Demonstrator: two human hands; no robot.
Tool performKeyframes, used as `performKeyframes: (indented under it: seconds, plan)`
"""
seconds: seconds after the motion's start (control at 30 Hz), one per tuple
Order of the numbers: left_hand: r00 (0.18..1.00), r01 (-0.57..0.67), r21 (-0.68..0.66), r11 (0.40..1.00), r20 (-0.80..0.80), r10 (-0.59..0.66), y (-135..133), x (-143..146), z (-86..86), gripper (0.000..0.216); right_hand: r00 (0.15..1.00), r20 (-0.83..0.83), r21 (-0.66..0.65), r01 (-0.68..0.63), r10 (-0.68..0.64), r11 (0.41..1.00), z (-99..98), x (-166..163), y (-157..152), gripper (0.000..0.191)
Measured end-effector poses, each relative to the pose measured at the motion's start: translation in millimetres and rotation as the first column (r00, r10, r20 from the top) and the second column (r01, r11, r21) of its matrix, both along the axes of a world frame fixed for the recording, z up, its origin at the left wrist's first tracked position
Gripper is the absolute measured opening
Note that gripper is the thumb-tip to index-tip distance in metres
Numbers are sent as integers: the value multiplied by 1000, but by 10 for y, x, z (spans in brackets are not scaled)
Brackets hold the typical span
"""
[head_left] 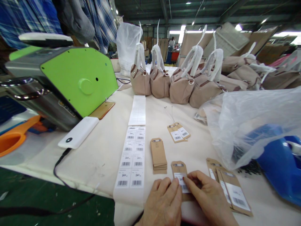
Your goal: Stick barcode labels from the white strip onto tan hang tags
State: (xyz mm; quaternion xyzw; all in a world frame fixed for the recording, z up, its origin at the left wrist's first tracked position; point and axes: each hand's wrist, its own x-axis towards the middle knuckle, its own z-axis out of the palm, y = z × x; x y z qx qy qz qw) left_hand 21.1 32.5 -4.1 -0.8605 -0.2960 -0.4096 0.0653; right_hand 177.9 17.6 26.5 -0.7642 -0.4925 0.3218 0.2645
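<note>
A brown cardboard hang tag (178, 167) lies on the table, bearing a white barcode price sticker (184, 187). My left hand (163, 201) rests along the tag's left side, fingers closed together with their tips on the sticker's edge. On the other side, the thumb and forefinger of my right hand (209, 194) pinch in against the sticker. To the left is a stack of plain hang tags (159, 153), and past it a strip of barcode stickers (131, 158). Overlapping tags with stickers (236, 190) lie right of my right hand.
Two stickered tags with strings (175, 127) lie farther back. Several beige handbags (160, 83) line the rear. A clear plastic bag (235, 125) and blue container (277, 157) stand right. At left are a green-sided machine (80, 75), steel tumbler (44, 100), white power bank (78, 133) and phone (102, 110).
</note>
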Motion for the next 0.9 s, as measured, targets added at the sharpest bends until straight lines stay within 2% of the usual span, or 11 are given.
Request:
performKeyframes:
  seconds: [0.3, 0.43, 0.5, 0.57, 0.63, 0.73, 0.83, 0.9]
  plan:
    - [1000, 3, -5, 1000, -10, -3, 0, -7, -5, 25, 990, 139, -18, -12, 14, 1000, 31, -67, -12, 27]
    - [1000, 22, -20, 1000, -10, -23, 3, -11, 6, 26, 972, 234, -23, 23, -17, 999, 50, -56, 19, 25]
    - [1000, 25, -27, 999, -6, -25, 0, -10, 16, 26, 954, 298, 26, 16, -23, 1000, 35, -31, 22, 25]
    - [1000, 25, -28, 999, -4, -25, -4, -7, 25, 26, 921, 389, 138, -24, -32, 990, -9, -3, 1, 24]
    - [1000, 25, -22, 999, 2, -25, -7, -3, 33, 27, 875, 482, 282, -101, -50, 954, -77, 14, -51, 25]
    - [1000, 20, -11, 1000, 13, -19, -6, 2, 38, 27, 812, 583, 418, -323, 23, 849, -188, 12, -173, 20]
    - [1000, 25, -13, 1000, 13, -25, 0, 0, 36, 28, 696, 706, 397, -545, 135, 738, -272, 15, -298, 29]
    - [999, 31, -15, 999, 15, -31, 5, -2, 29, 27, 620, 772, 366, -614, 140, 699, -315, 34, -355, 34]
